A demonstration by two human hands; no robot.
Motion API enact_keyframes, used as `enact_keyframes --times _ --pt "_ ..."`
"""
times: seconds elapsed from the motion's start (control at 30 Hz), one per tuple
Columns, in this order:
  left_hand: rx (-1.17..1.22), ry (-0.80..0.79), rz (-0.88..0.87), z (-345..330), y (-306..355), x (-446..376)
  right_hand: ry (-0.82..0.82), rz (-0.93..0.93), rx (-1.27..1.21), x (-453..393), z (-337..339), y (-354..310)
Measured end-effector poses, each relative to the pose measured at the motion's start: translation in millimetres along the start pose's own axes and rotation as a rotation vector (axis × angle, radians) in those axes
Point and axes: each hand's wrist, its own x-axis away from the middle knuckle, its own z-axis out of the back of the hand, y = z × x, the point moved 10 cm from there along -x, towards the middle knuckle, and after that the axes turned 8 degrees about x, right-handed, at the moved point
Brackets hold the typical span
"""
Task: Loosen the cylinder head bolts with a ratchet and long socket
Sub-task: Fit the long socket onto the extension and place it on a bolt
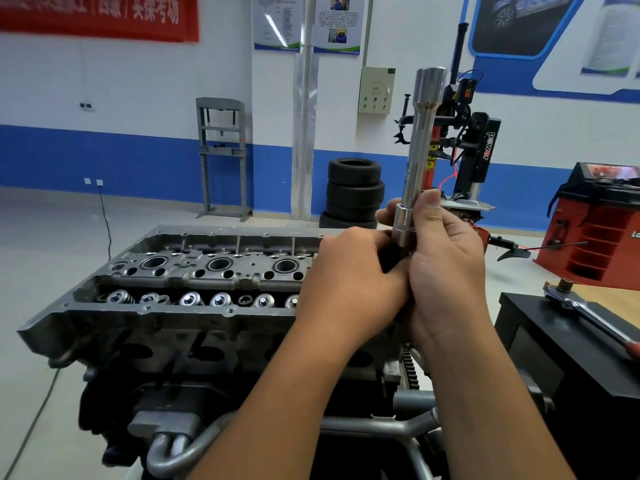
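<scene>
A long shiny socket point(420, 147) stands upright in front of me, held at its lower end above the right end of the cylinder head point(194, 271). My right hand point(446, 268) grips the socket's thick base with thumb and fingers. My left hand point(349, 282) is curled round a dark part just below the socket, mostly hidden between both hands. The grey cylinder head lies across the engine, with valve springs and round bores showing. A ratchet point(588, 313) with a red grip lies on the black cabinet point(554, 358) at the right.
A stack of tyres point(353, 192) and a tyre changer point(471, 140) stand behind the engine. A red wheel balancer point(595, 230) is at the far right, a grey press frame point(221, 157) by the wall. The engine stand's tubes point(194, 448) run below.
</scene>
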Motion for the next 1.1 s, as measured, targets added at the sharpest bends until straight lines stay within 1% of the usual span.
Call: enact_keyframes --times 0.1,0.27,0.37,0.53,0.6,0.73,0.87,0.93,1.1 --pt "-0.035 0.010 -0.018 -1 4 2 -0.005 0.000 -0.003 -1 1 1" --pt "-0.050 -0.018 -0.040 -3 7 3 -0.003 0.067 0.048 0 4 -7" --pt "-0.017 -0.027 -0.032 -2 6 2 -0.011 0.047 0.052 0 2 -3" --pt "0.048 -0.099 -0.024 -5 4 0 -0.021 0.007 -0.005 -3 1 2" --pt "0.049 -0.086 -0.025 -5 3 0 -0.025 0.015 -0.042 -2 1 -1" --pt "0.066 -0.026 0.008 0 -1 0 -0.022 0.023 -0.028 -2 1 -2" --pt "0.155 -0.085 0.013 -2 0 -3 -0.025 -0.014 -0.048 -2 -1 2" --pt "0.163 -0.104 0.012 -2 0 -3 -0.027 -0.026 -0.057 -3 -2 4" --pt "0.189 -0.057 0.014 2 -4 -3 -0.041 -0.007 -0.075 -1 -1 -2"
